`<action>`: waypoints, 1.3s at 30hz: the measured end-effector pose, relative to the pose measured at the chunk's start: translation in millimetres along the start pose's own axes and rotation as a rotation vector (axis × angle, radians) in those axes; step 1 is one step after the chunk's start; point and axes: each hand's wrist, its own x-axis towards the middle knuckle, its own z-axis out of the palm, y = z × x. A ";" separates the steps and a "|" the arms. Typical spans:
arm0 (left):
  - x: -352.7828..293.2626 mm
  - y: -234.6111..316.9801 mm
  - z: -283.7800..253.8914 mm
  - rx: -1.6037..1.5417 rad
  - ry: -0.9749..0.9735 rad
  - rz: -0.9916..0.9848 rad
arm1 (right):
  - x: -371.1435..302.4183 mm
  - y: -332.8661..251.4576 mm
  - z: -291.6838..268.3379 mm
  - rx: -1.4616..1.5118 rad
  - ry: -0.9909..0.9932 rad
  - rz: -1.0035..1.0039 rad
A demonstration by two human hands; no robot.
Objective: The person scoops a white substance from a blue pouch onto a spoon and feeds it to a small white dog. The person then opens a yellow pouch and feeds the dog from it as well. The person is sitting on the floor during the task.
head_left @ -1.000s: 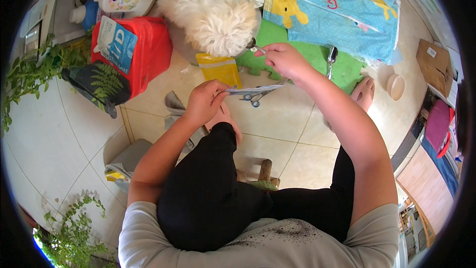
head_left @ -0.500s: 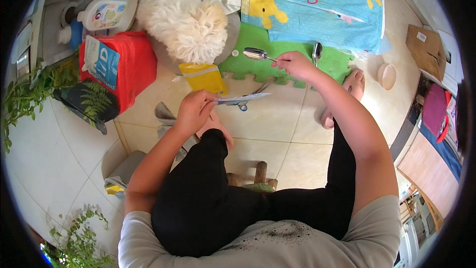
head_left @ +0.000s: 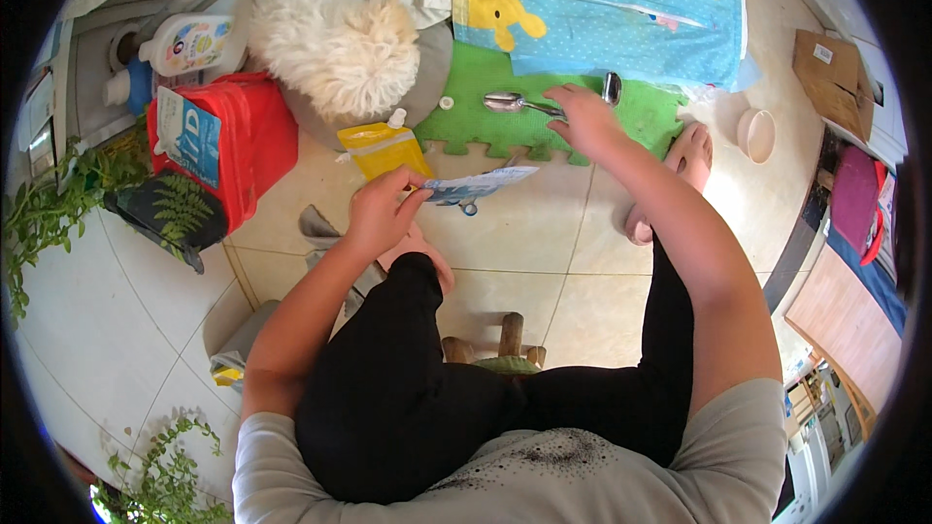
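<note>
My left hand [head_left: 383, 213] pinches a flat blue-and-white printed packet [head_left: 476, 184] by its near end, thumb and fingers closed on it. Under and past the packet, a blue ring [head_left: 470, 208], apparently a scissors handle, shows in part. My right hand [head_left: 584, 123] is low over the green foam mat [head_left: 476, 126], thumb and fingers apart around the handle end of a metal scoop [head_left: 505, 102]. That scoop appears to rest on the mat. A second shiny metal scoop [head_left: 611, 89] is just beyond my right fingers. Near my left hand lies a yellow pouch [head_left: 385, 151] with a white spout.
A fluffy white dog [head_left: 340, 44] lies on a grey cushion [head_left: 439, 63] at the back left. Left of it stand a red bag [head_left: 262, 141] and a detergent bottle [head_left: 189, 42]. Blue patterned fabric [head_left: 602, 19] covers the mat's far part. A pale bowl [head_left: 755, 136] stands right.
My right hand has lowered with the scoop to the mat, and its fingers have spread. The packet in my left hand has turned, showing more of its face. The view has shifted slightly.
</note>
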 end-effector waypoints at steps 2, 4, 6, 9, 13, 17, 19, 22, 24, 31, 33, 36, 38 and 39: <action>5.3 2.5 0.4 0.005 -0.027 -0.049 | -9.8 -0.2 -14.0 -0.116 0.024 -0.149; 10.3 6.0 0.3 -0.051 -0.034 -0.064 | -19.5 1.3 -26.0 -0.039 -0.093 -0.211; 14.6 7.5 1.0 -0.089 -0.045 -0.054 | -28.0 -1.6 -25.8 0.153 -0.234 -0.203; 25.2 7.3 8.6 -0.198 -0.064 -0.040 | -40.1 -9.9 -16.7 0.614 -0.453 -0.076; 35.5 1.5 33.8 -0.490 -0.090 -0.133 | -38.4 -20.3 10.0 1.053 -0.570 0.022; 36.7 0.7 46.2 -0.641 -0.097 -0.144 | -36.5 -31.8 12.0 1.146 -0.463 0.171; 40.3 2.8 47.5 -0.751 -0.127 -0.249 | -38.3 -33.9 11.2 1.216 -0.472 0.272; 46.5 12.3 43.5 -0.732 -0.277 -0.431 | -41.4 -38.2 10.3 1.286 -0.437 0.361; 45.2 13.4 46.9 -0.679 -0.354 -0.518 | -41.8 -47.2 5.3 1.308 -0.404 0.423; 38.4 10.0 59.7 -0.587 -0.360 -0.476 | -41.0 -45.9 20.0 1.387 -0.274 0.410; 38.4 6.5 59.0 -0.548 -0.359 -0.466 | -36.4 -46.5 14.3 1.402 -0.238 0.418; 41.6 4.1 56.9 -0.498 -0.382 -0.444 | -34.9 -39.4 21.8 1.494 -0.161 0.416; 42.5 4.2 53.9 -0.462 -0.388 -0.431 | -35.2 -41.2 19.8 1.483 -0.146 0.426; 43.1 3.7 52.8 -0.454 -0.383 -0.431 | -35.2 -42.0 19.2 1.478 -0.138 0.431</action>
